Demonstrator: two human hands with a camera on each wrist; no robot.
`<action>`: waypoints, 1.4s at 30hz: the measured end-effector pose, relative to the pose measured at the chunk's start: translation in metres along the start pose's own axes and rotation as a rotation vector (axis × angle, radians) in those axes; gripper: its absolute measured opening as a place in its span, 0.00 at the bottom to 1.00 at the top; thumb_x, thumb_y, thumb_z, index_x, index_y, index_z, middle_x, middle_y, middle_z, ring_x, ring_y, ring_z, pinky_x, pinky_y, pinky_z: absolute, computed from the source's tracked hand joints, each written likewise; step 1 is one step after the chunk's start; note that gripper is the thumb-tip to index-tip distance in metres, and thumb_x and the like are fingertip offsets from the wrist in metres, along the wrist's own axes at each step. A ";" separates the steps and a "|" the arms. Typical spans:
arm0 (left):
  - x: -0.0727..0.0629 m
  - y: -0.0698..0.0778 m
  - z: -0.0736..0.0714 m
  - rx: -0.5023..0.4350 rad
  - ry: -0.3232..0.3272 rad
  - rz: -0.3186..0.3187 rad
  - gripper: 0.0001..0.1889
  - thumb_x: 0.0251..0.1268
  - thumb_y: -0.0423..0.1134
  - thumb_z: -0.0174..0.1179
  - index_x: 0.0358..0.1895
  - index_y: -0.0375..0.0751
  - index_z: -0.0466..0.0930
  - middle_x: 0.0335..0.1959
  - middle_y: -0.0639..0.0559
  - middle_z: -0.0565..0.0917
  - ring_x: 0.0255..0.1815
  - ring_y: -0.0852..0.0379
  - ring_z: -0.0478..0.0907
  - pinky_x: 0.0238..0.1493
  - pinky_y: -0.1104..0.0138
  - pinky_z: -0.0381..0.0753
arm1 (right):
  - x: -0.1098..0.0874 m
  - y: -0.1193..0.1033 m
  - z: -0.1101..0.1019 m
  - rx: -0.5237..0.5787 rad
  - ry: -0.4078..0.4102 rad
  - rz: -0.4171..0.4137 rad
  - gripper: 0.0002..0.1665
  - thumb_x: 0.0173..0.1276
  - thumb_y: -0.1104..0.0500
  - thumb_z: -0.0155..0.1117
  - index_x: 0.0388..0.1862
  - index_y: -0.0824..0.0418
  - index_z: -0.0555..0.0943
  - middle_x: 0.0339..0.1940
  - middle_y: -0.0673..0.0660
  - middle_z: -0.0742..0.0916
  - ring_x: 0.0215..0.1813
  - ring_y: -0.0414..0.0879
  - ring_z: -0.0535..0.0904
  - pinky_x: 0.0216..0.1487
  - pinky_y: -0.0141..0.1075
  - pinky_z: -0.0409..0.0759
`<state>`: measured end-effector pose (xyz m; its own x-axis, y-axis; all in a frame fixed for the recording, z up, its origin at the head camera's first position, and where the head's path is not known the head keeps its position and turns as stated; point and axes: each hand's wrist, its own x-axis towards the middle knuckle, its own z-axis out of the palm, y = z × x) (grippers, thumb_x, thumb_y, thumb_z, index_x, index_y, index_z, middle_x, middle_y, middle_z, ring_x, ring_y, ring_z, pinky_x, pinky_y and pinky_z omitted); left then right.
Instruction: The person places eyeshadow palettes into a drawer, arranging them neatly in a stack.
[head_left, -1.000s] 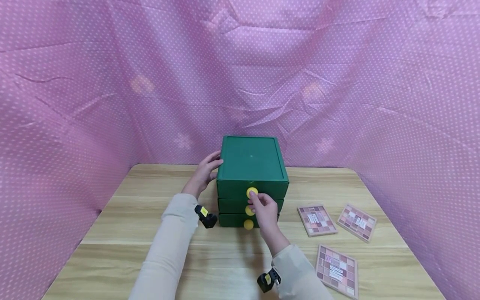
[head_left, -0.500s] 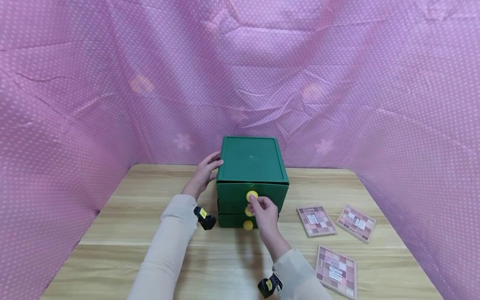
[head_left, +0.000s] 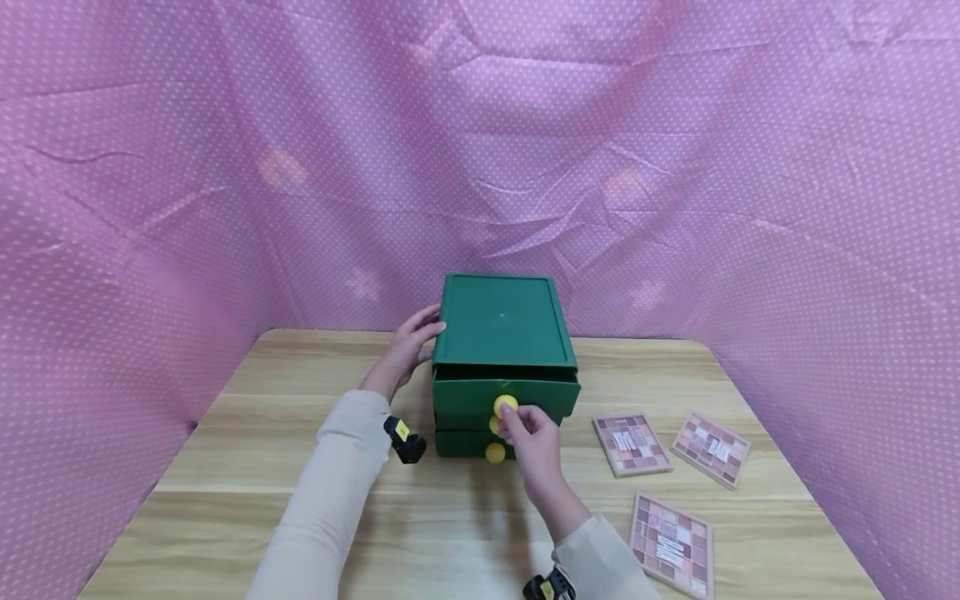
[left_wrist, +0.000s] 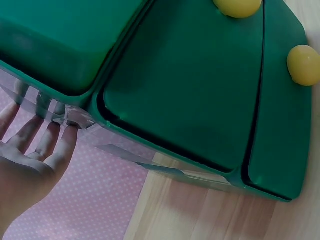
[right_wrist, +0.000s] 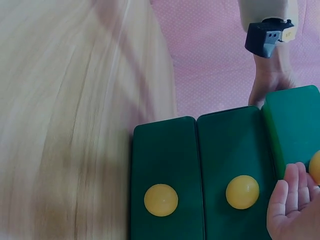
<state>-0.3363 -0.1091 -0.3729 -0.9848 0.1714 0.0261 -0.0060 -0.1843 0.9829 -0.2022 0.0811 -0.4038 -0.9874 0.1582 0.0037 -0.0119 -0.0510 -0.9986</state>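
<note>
The cabinet [head_left: 501, 321] stands on the worktop [head_left: 247, 450], top drawer [head_left: 467, 398] slightly out, its knob [head_left: 506, 403] pinched by the right hand [head_left: 538, 446], the left hand [head_left: 406, 347] with fingers spread against the cabinet's side.

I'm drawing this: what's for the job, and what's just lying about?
In the job:
green plastic three-drawer cabinet, touched by left hand
round yellow top knob, pinched by right hand

Probably just lying about:
three flat pink grid-patterned cases

Top drawer [head_left: 467, 398] interior hidden; nearest palette [head_left: 671, 546] lettering blurred.
</note>
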 end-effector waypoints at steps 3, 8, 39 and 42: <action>0.001 -0.001 -0.001 0.000 -0.003 0.000 0.26 0.60 0.38 0.52 0.62 0.43 0.60 0.60 0.46 0.61 0.58 0.51 0.60 0.51 0.54 0.65 | -0.003 0.000 -0.002 -0.001 -0.009 -0.008 0.22 0.58 0.49 0.58 0.34 0.69 0.74 0.28 0.60 0.80 0.33 0.50 0.76 0.41 0.42 0.74; 0.001 -0.001 -0.001 0.011 -0.008 0.000 0.26 0.60 0.38 0.51 0.62 0.44 0.59 0.61 0.46 0.60 0.58 0.50 0.59 0.51 0.54 0.64 | -0.011 -0.001 -0.004 0.004 -0.008 0.006 0.22 0.58 0.49 0.58 0.34 0.69 0.73 0.29 0.60 0.80 0.36 0.54 0.76 0.40 0.40 0.74; -0.005 0.007 0.002 0.036 -0.017 0.001 0.25 0.61 0.37 0.49 0.63 0.41 0.58 0.61 0.45 0.60 0.58 0.49 0.59 0.51 0.54 0.65 | -0.064 -0.001 -0.007 0.028 0.016 0.054 0.18 0.59 0.55 0.58 0.34 0.72 0.73 0.29 0.60 0.80 0.33 0.49 0.77 0.36 0.34 0.75; -0.010 0.012 0.005 0.049 -0.029 0.009 0.26 0.61 0.37 0.49 0.63 0.40 0.56 0.61 0.43 0.59 0.58 0.49 0.59 0.51 0.55 0.65 | -0.068 -0.001 -0.008 0.029 0.019 0.078 0.18 0.59 0.55 0.58 0.34 0.71 0.73 0.29 0.59 0.80 0.34 0.50 0.76 0.36 0.34 0.75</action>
<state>-0.3261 -0.1079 -0.3604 -0.9793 0.1984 0.0397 0.0121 -0.1382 0.9903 -0.1341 0.0779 -0.4036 -0.9824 0.1709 -0.0752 0.0600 -0.0924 -0.9939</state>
